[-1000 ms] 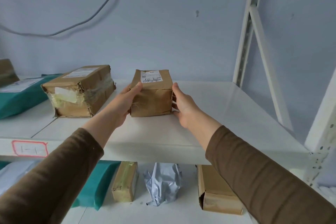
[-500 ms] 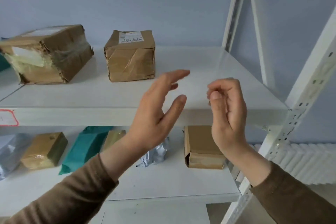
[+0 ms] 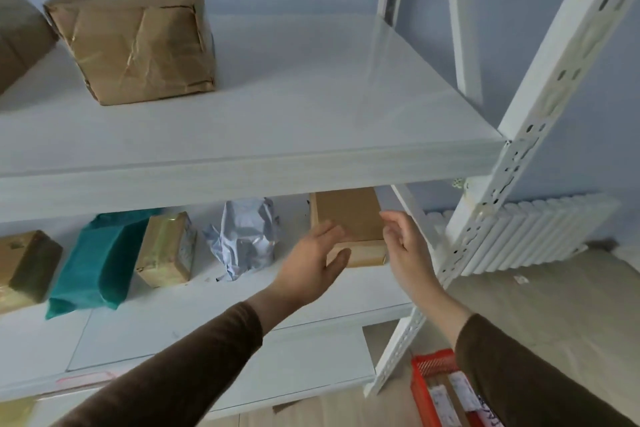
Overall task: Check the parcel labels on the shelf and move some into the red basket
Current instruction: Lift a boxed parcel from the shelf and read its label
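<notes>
While my left hand (image 3: pixel 311 262) and right hand (image 3: pixel 403 246) flank the cardboard box (image 3: pixel 348 218) on the lower shelf (image 3: pixel 214 319), both open, neither gripping, its long axis runs rearward; red basket (image 3: pixel 433 366) sits below.

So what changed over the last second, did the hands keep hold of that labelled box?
No. Both hands let go of the labelled brown box, which stays on the upper shelf. The left hand and right hand dropped, open, either side of the cardboard box on the lower shelf.
</notes>
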The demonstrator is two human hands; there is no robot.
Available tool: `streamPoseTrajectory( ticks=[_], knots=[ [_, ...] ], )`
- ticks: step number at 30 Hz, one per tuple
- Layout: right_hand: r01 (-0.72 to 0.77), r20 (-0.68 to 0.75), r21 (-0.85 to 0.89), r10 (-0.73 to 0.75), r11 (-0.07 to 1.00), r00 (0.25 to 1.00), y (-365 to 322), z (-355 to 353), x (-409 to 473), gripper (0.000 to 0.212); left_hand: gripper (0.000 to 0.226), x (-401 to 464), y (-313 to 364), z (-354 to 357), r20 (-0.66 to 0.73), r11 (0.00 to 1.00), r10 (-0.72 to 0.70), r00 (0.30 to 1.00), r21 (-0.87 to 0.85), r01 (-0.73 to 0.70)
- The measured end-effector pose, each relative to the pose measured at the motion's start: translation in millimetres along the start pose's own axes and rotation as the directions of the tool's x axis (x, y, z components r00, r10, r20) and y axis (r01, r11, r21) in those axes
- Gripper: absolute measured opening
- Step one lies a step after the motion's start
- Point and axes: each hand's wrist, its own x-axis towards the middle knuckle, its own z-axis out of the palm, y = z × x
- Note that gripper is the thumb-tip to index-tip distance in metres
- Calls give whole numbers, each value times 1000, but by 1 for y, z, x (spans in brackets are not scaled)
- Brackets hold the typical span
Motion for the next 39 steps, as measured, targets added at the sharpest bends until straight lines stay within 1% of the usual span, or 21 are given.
streamPoseTrajectory(
  ticks=[1, 2, 3, 4, 5, 7, 8, 9, 11, 13, 15, 19, 21, 23, 25, 27, 30, 32, 34, 37, 39],
  knots=[
    [-129, 42, 0, 129, 992, 991, 10, 6, 7, 33, 32, 4, -15, 9, -2, 986, -165, 986, -37, 165],
    [-246, 70, -10, 246, 969, 967, 20, 11, 14, 39, 40, 7, -30, 16, 3, 938, -338, 941, -76, 337],
    [-335, 84, -28, 336, 942, 938, 27, 16, 21, 45, 49, 12, -42, 21, 18, 859, -498, 867, -128, 496],
    [-402, 88, -40, 404, 915, 911, 33, 19, 27, 51, 57, 17, -51, 25, 49, 756, -627, 778, -202, 622],
    [-455, 89, -39, 457, 889, 885, 38, 22, 33, 56, 64, 22, -57, 28, 99, 640, -719, 687, -290, 712],
    [-546, 109, 4, 542, 838, 833, 43, 26, 42, 65, 73, 32, -63, 32, 242, 403, -801, 548, -459, 792],
    [-590, 134, 42, 581, 806, 803, 47, 28, 46, 69, 74, 36, -64, 32, 312, 304, -801, 510, -522, 797],
    [-633, 167, 77, 617, 770, 770, 49, 30, 50, 72, 71, 39, -65, 34, 366, 234, -791, 490, -559, 795],
    [-693, 213, 124, 663, 710, 718, 57, 33, 55, 77, 63, 41, -70, 37, 436, 160, -767, 472, -582, 797],
    [-715, 229, 148, 679, 684, 697, 64, 38, 56, 77, 62, 40, -73, 40, 457, 133, -762, 459, -583, 801],
    [-712, 215, 173, 679, 681, 702, 60, 41, 50, 71, 58, 37, -75, 39, 448, 152, -757, 475, -586, 796],
    [-664, 158, 252, 647, 704, 746, 35, 47, 24, 50, 48, 21, -78, 30, 364, 205, -780, 509, -619, 758],
    [-646, 139, 332, 641, 688, 754, 25, 49, 8, 43, 49, 10, -76, 23, 328, 222, -796, 508, -622, 751],
    [-640, 171, 404, 633, 654, 755, 16, 49, -7, 42, 46, -4, -72, 17, 307, 203, -810, 500, -653, 730],
    [-648, 220, 450, 627, 615, 748, 7, 45, -22, 43, 37, -18, -61, 12, 295, 171, -799, 523, -724, 669],
    [-662, 246, 460, 631, 592, 735, 1, 38, -37, 40, 36, -33, -46, 6, 273, 158, -789, 551, -776, 611],
    [-686, 279, 484, 648, 543, 709, -5, 20, -62, 40, 49, -53, -17, -2, 249, 192, -768, 590, -789, 583],
    [-702, 319, 505, 646, 502, 693, -7, 1, -80, 45, 45, -67, 4, -4, 238, 227, -754, 612, -780, 583],
    [-708, 360, 517, 628, 481, 690, -8, -20, -101, 48, 40, -79, 29, -4, 233, 224, -766, 599, -778, 588],
    [-669, 398, 528, 544, 523, 739, 2, -48, -136, 44, 43, -99, 70, 2, 250, 198, -773, 584, -779, 595],
    [-628, 432, 545, 456, 556, 778, 13, -65, -162, 46, 53, -115, 98, 9, 258, 211, -754, 604, -776, 595]
  ],
)
